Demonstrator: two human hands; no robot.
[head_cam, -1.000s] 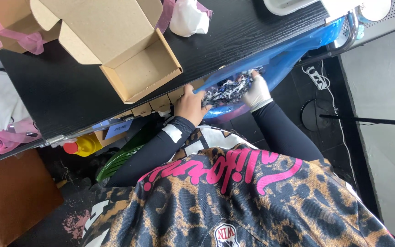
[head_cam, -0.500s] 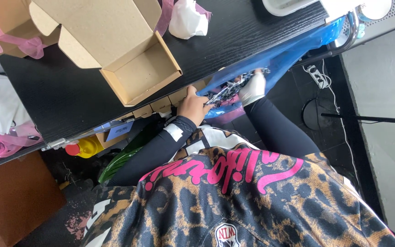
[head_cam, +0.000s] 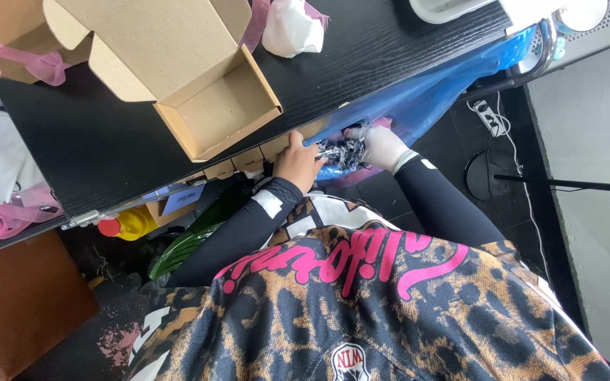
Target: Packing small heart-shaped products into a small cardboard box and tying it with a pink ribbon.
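Leaning over the front edge of the black wood-grain worktop [head_cam: 107,141], the person works a small bundle of black-and-white patterned fabric [head_cam: 337,150] at the mouth of a long translucent blue plastic bag [head_cam: 446,81], which lies slantwise across the worktop's corner and hangs past its edge. The right hand [head_cam: 381,144] is curled around the fabric, fingers closed on it just inside the bag's opening. The left hand [head_cam: 298,159] rests against the worktop's edge, touching the bag's near lip; it seems to pinch the film, though the fingers are hidden and the grip cannot be told for sure.

The step in hand looks like bagging, with the fabric only at the opening. The next move calls for the mouth held wide and the bundle kept compact.

An open brown cardboard mailer box [head_cam: 213,113] stands well apart on the worktop.
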